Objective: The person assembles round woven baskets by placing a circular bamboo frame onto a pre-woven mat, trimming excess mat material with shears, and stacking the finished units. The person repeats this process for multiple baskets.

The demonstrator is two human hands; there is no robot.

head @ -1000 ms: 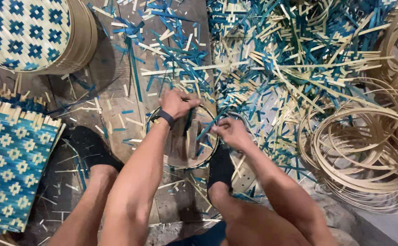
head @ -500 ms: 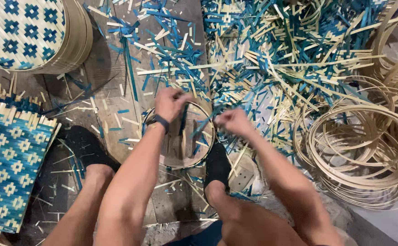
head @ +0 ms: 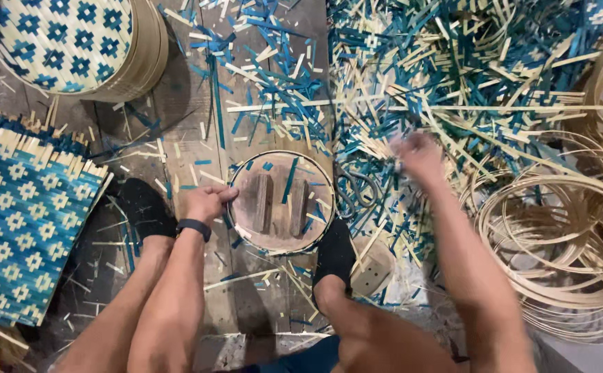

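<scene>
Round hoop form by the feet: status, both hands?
Left hand grips the rim of the round hoop form. Right hand off it, blurred, over the strip pile. Scissors lie beside the form, loose offcuts inside it.

Left hand [head: 205,202] grips the round wooden form [head: 282,202]; blurred right hand [head: 420,155] hovers over bamboo strips [head: 453,83].

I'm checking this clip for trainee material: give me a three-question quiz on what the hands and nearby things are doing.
1. True or false: the left hand grips the rim of the round hoop.
2. Where is the right hand? A) on the hoop B) raised over the blue and pale strip offcuts C) on the woven mat
3. What lies right of the hoop, on the floor?

Key: 1 true; 2 B; 3 scissors.
</scene>
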